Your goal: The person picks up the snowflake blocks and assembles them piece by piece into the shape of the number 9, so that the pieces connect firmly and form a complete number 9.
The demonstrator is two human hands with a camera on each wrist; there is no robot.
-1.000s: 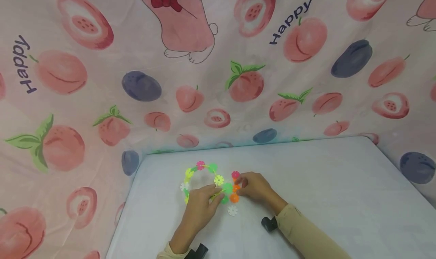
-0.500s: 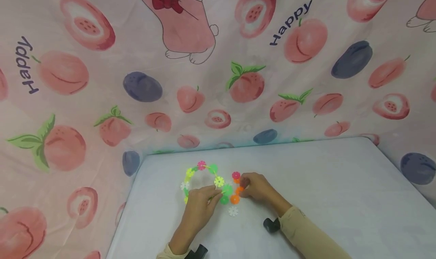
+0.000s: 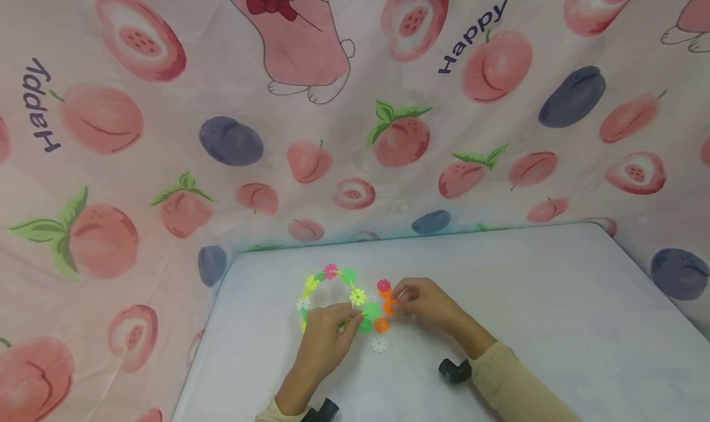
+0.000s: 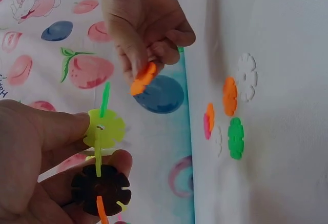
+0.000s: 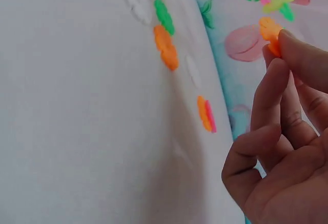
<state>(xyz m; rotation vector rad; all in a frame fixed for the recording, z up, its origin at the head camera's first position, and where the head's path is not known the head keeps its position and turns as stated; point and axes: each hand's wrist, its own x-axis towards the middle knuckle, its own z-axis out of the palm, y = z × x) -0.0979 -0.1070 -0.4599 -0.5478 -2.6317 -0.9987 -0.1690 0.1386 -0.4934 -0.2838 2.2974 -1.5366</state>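
My left hand (image 3: 327,339) pinches a ring-shaped chain of interlocking flower-shaped plastic discs (image 3: 312,282) between thumb and fingers. In the left wrist view, a yellow disc (image 4: 106,129) of that chain sits at the thumb tip, with a dark disc (image 4: 100,189) below it. Part of the ring is hidden behind the hand in the head view. To the right, my right hand (image 3: 426,304) pinches an orange flower disc (image 5: 269,28) between thumb and forefinger, its other fingers loosely bent. This disc is apart from the chain in the left wrist view.
Loose flower discs lie on the white tabletop (image 3: 516,299) between and below the hands: a white one (image 3: 379,344), an orange one (image 3: 381,325), a green one (image 4: 236,138) and a pink one (image 3: 384,285) overlapping another orange. A fruit-print cloth (image 3: 355,132) hangs behind.
My right hand has taken an orange disc from among the loose ones and shifted slightly right with it. The left hand keeps its place on the chain, whose far part has shifted slightly right.
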